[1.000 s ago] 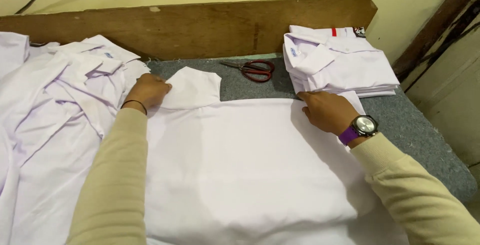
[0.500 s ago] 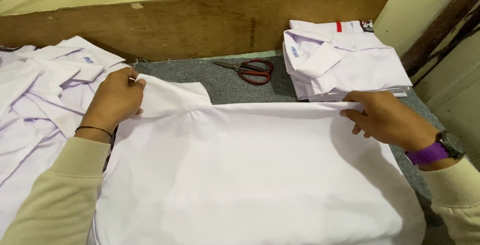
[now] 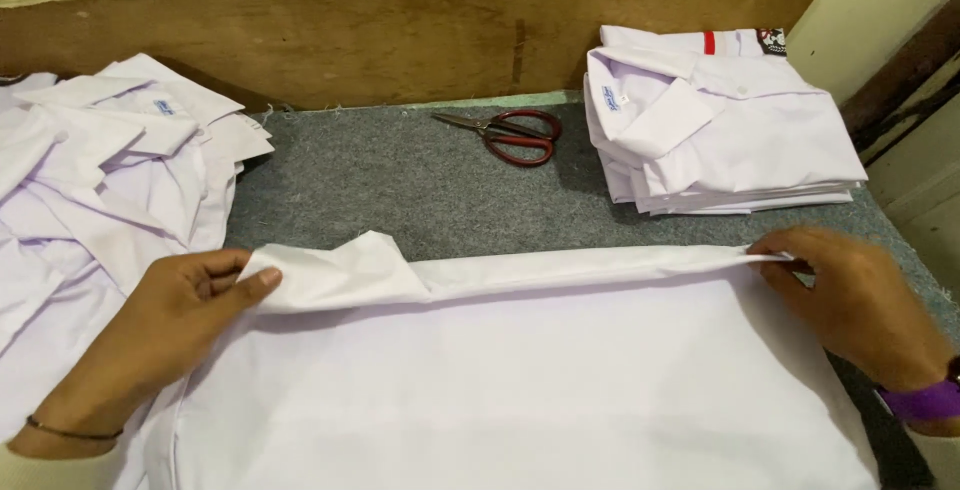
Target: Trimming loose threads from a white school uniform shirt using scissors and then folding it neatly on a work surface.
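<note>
A white shirt (image 3: 520,390) lies spread flat on the grey felt worktop (image 3: 420,185), its far edge lifted into a long rolled fold that runs from hand to hand. The left hand (image 3: 150,340) has a narrow grip, thumb over fingers, closed on the fold's left end where the cloth bunches into a peak. The right hand (image 3: 855,300) pinches the right end of the same fold between fingertips, palm down.

The cloth looks thin, light and limp: it sags between the two hands and holds a crease only where it is pressed, so it will likely drape and slide if held at one point. The two ends of the fold, taken with flat fingers, seem the sound places to hold; a hold near the middle would let the ends droop.

Red-handled scissors (image 3: 510,135) lie behind, well apart from the fold. A stack (image 3: 720,130) of folded white shirts sits at the right rear, a loose heap (image 3: 90,190) of white shirts at the left, a wooden board (image 3: 400,30) along the back
</note>
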